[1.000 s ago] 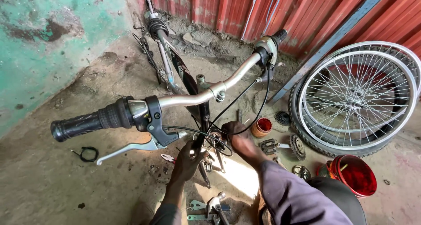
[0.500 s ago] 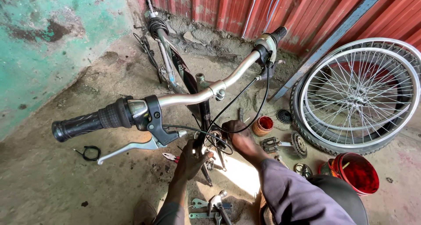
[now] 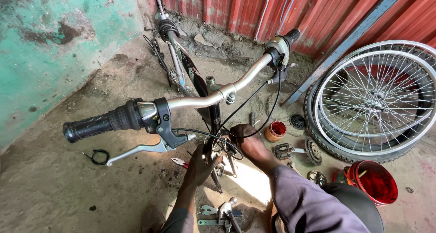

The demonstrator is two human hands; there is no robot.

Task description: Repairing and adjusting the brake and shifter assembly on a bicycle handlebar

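A silver bicycle handlebar (image 3: 200, 101) with black rubber grips is seen from above, its frame standing on the ground. Below it, the left hand (image 3: 200, 165) is closed around a dark part of the bicycle's lower frame (image 3: 213, 137). The right hand (image 3: 250, 144) is curled over the same area beside the black cables (image 3: 254, 110); what it grips cannot be told. A small orange tub (image 3: 275, 131) with reddish contents is placed just beside the right hand. A round red container (image 3: 372, 182) lies near the right knee. Two spoked wheels (image 3: 374, 101) are leaned against the red corrugated metal wall (image 3: 318, 10). Sprockets, pedals and spanners are scattered on the dusty concrete floor (image 3: 54, 187), which is bounded by a worn green painted wall (image 3: 50, 37).
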